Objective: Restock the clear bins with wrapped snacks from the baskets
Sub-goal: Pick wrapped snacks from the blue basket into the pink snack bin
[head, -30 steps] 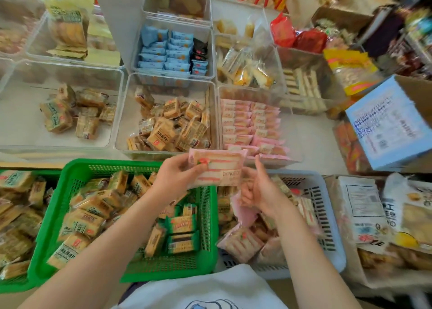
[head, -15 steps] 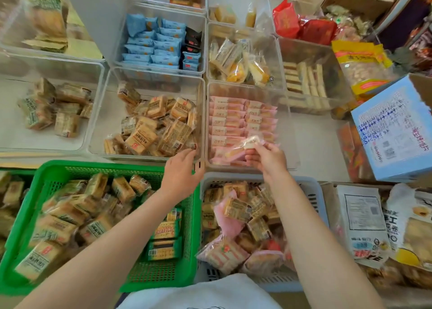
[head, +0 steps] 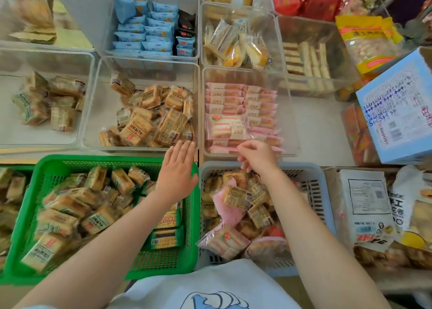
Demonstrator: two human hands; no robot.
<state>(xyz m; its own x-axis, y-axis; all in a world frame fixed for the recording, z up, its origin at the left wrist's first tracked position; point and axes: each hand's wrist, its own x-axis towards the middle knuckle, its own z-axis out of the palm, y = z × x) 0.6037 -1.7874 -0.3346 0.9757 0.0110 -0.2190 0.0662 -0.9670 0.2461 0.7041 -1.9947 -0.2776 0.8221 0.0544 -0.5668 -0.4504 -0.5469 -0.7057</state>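
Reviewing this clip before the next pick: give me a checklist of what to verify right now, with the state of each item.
1. Pink-wrapped cake released into the clear bin: ok, it lies flat on the pink rows.
2. Right hand empty: ok, fingers curled and holding nothing, above the bin's near edge.
3. Left hand empty: ok, open flat over the green basket rim.
4. More pink stock in the grey basket: ok, another pink cake lies near its front.
5. Room left in the bin: ok, its right side is bare.
6. New cake aligned with the rows: not ok, it lies across them.
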